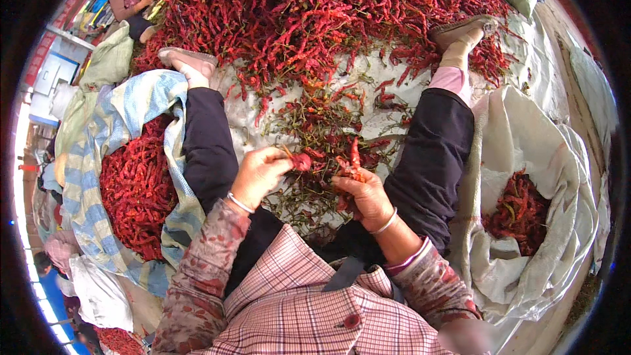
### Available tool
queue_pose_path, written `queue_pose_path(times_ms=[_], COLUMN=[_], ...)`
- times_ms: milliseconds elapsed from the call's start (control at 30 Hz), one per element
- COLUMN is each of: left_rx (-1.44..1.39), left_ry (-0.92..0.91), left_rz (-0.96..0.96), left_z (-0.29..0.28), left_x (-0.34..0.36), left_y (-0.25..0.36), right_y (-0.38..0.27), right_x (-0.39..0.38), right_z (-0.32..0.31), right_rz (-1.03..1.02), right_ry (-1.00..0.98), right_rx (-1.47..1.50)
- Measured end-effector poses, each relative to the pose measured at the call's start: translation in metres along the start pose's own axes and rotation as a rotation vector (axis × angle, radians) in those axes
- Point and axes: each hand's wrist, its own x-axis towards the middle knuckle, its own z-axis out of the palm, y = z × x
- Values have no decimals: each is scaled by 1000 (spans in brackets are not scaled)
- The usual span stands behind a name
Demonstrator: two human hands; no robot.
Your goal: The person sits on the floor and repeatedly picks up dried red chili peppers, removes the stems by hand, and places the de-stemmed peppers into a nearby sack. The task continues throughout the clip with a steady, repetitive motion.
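Floor: creased white sheeting [540, 59] across the middle; a dull beige-grey strip [566, 62] curves past its right side. Far left: white panel with blue edging [56, 82], pale rail [71, 38] just above, red band [43, 49] beyond. Light: glaring white along the left rim; source unclear.

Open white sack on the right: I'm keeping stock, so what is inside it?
Dark red chillies show inside the open white sack. They cover whatever lies beneath, so the sack's bottom cannot be seen.
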Motion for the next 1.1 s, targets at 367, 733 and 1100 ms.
queue_pose_path(times_ms=[367, 733, 1100], left_rx=[-109, -28, -352], left_ry=[-212, -50, -123], left_rz=[41, 185, 87], left_z=[45, 48, 48], left_x=[-26, -38, -34], left_y=[-19, -13, -11], right_y=[-1, 11, 10], right_x=[-11, -3, -2], right_z=[5, 3, 1], right_rz=[-76, -66, -21], right_ry=[-233, -171, -240], right_rx=[-102, 70, 331])
